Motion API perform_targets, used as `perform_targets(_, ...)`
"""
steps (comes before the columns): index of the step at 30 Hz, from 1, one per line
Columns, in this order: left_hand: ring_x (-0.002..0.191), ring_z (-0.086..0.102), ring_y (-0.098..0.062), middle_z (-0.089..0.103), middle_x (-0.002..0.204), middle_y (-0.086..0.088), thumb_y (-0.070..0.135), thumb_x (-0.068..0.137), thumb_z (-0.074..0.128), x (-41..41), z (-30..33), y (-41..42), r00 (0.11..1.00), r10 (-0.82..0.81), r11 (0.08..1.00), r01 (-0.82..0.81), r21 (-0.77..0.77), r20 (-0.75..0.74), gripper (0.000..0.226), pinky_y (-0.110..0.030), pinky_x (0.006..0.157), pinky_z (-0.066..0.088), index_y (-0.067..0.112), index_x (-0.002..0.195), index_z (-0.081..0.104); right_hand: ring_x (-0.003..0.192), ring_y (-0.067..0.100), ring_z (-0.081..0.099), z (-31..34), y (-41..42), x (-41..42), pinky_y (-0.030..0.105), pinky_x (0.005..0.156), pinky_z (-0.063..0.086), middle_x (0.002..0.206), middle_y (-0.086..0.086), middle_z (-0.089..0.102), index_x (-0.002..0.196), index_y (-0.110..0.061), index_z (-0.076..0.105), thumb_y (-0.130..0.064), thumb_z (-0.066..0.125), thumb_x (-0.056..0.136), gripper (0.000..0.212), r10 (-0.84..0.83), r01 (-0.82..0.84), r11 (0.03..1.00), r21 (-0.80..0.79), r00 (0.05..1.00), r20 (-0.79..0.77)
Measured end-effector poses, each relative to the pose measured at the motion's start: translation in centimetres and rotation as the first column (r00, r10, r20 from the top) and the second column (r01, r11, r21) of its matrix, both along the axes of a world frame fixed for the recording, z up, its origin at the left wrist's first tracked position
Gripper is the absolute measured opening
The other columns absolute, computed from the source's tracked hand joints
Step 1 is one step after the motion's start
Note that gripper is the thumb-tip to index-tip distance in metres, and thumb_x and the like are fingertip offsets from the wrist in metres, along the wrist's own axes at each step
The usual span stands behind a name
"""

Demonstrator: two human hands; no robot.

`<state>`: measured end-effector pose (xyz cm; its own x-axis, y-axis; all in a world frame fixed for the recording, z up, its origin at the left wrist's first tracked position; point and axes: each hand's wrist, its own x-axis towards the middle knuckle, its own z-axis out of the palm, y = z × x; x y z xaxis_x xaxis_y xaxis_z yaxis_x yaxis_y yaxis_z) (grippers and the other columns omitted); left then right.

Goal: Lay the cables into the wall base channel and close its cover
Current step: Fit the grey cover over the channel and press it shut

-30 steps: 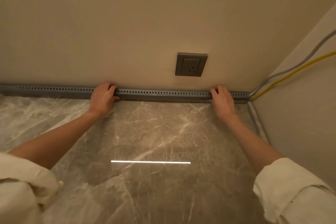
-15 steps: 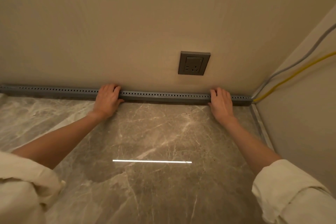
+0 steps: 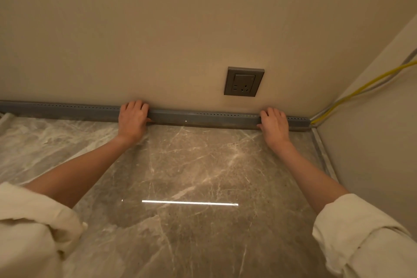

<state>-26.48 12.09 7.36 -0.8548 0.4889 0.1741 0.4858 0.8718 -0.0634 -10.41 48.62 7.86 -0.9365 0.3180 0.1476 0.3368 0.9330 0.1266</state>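
— So, starting at the left edge, what do you see?

— A grey channel [image 3: 203, 117] runs along the foot of the beige wall [image 3: 158, 29], where the wall meets the marble floor [image 3: 191, 165]. It stretches from the left edge almost to the right-hand corner. A row of small holes dots its upper face.

— And the hands?

— The left hand [image 3: 133, 119] sits on the channel a little left of the middle. Its fingers curl over the top edge toward the wall, and the thumb lies at the front face, so it grips the channel's cover. The bare forearm leads back to a rolled white sleeve [image 3: 33, 221] at the lower left.

— Anything between the two hands?

— Just the closed-looking stretch of channel, and on the wall above it a grey socket [image 3: 244, 81], nearer the right hand. A bright strip of reflected light [image 3: 189, 202] lies on the floor below.

— The right hand?

— The right hand [image 3: 274, 125] is on the channel close to its right end. The fingers bend over the top edge in the same way, holding the cover.

— Where are the cables?

— A yellow cable [image 3: 361, 90] and a grey cable [image 3: 379, 84] come down along the right side wall and enter the channel's end at the corner. Inside the channel they are hidden.
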Motion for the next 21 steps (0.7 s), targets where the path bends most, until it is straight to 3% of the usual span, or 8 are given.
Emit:
perform_targets(7, 0.088, 0.05, -0.037, 0.056, 0.092, -0.021, 0.022, 0.07, 0.077, -0.2, 0.4, 0.0, 0.996, 0.062, 0.996, -0.065, 0.055, 0.066, 0.038, -0.046, 0.078, 0.038, 0.001, 0.088, 0.052, 0.1, 0.034, 0.052, 0.7, -0.9, -0.4, 0.042, 0.08, 0.046, 0.106, 0.018, 0.056, 0.101, -0.002, 0.055, -0.012, 0.072, 0.078, 0.031, -0.055, 0.055, 0.993, -0.101, 0.998, 0.004)
perform_targets(15, 0.092, 0.05, -0.035, 0.055, 0.098, -0.018, 0.034, 0.068, 0.077, 0.2, -0.2, -0.1, 0.999, -0.023, 0.998, 0.022, 0.052, 0.026, 0.051, -0.045, 0.084, 0.04, 0.003, 0.101, 0.052, 0.101, 0.032, 0.05, 0.1, -1.7, 0.3, 0.04, 0.087, 0.045, 0.109, 0.019, 0.054, 0.109, 0.0, 0.051, -0.019, 0.075, 0.076, 0.044, -0.039, 0.038, 0.998, -0.054, 0.999, -0.007)
perform_targets(21, 0.094, 0.053, -0.035, 0.06, 0.097, -0.018, 0.029, 0.074, 0.073, 0.5, -0.5, 0.1, 0.997, -0.062, 0.998, 0.063, -0.018, 0.054, 0.039, -0.046, 0.087, 0.038, 0.004, 0.1, 0.059, 0.105, 0.029, 0.052, -0.3, -1.3, 0.4, 0.038, 0.089, 0.039, 0.11, 0.012, 0.062, 0.111, -0.008, 0.059, -0.026, 0.067, 0.084, 0.033, 0.004, -0.006, 1.0, 0.02, 0.994, 0.107)
